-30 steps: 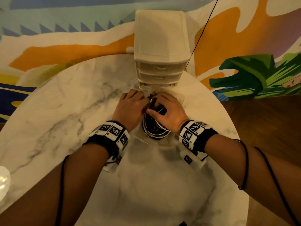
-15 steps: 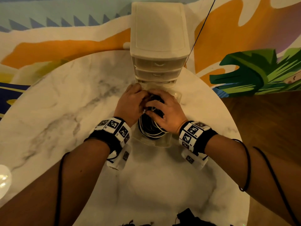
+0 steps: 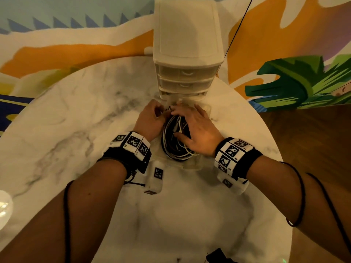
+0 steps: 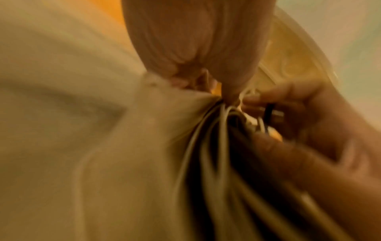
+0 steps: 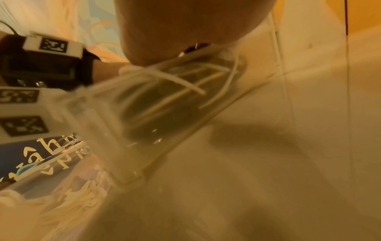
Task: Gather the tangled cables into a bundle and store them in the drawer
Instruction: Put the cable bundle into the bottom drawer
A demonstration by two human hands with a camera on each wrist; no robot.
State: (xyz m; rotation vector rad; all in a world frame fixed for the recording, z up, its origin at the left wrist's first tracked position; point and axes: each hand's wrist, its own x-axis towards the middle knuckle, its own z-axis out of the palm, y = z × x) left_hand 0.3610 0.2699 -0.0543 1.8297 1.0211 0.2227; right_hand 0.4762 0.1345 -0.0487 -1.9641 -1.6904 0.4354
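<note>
So the cables (image 3: pixel 175 141) sit coiled in the pulled-out drawer (image 3: pixel 191 165) near the table's far edge. Right hand (image 3: pixel 197 128) presses flat-fingered, left hand (image 3: pixel 150 120) pinches strands. Next: tuck stragglers, slide shut.

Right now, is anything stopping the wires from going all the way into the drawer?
Nothing visible blocks them. The cable bundle already lies coiled inside the pulled-out clear drawer. The left hand and right hand rest on top of it, with a few white loops near the front rim.
</note>
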